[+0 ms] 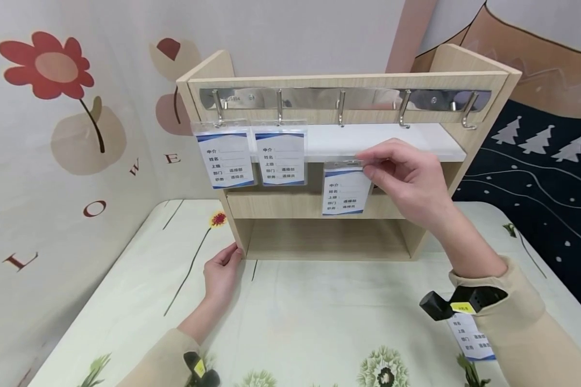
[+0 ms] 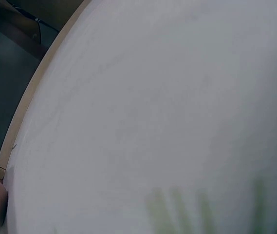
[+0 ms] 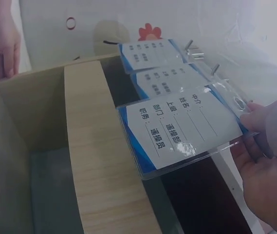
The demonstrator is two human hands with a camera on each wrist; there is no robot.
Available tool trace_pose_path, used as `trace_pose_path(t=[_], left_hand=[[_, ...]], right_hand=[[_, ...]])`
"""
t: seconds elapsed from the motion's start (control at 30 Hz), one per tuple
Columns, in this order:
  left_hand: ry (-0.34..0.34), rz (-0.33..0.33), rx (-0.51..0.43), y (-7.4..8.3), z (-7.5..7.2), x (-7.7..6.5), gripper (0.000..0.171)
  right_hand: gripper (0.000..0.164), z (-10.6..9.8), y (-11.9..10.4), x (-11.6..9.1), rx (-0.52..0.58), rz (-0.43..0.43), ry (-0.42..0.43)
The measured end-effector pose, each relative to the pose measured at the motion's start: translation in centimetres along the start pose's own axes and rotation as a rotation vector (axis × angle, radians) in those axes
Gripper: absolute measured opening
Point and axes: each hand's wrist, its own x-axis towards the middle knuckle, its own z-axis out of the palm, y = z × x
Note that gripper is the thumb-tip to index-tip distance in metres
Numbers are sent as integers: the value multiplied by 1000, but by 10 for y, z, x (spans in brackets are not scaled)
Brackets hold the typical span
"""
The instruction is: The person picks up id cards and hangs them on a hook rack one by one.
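Note:
My right hand (image 1: 411,177) pinches a clear-sleeved badge (image 1: 346,191) by its top right corner, between thumb and fingers. The badge hangs in front of the wooden shelf, below the middle metal hook (image 1: 341,107) and apart from it. In the right wrist view, the held badge (image 3: 182,131) shows its white card with blue corners. Two more badges, one at the far left (image 1: 226,158) and one beside it (image 1: 281,158), hang from the first two hooks. My left hand (image 1: 222,274) touches the lower left corner of the wooden shelf (image 1: 319,207) with its fingertips.
Another badge (image 1: 472,338) lies on the pale flowered tablecloth (image 1: 319,312), partly behind the right sleeve. Two hooks on the right, one nearer (image 1: 404,110) and one farther (image 1: 469,112), carry no badge. A printed curtain (image 1: 126,64) stands behind and left.

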Motion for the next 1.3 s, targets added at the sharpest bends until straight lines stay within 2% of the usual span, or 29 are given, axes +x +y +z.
trace_pose_path(t=[0.53, 0.73, 1.13, 1.3], left_hand=[[-1, -18, -10, -4, -1, 1, 32], [-5, -20, -8, -2, -1, -1, 33], [-12, -15, -17, -1, -1, 0, 33], [0, -13, -19, 0, 0, -1, 32]], right_hand=[[22, 10, -7, 16, 38, -151, 114], [19, 14, -6, 22, 45, -167, 156], [13, 37, -6, 30, 123, -163, 371], [12, 44, -9, 33, 122, -152, 440]])
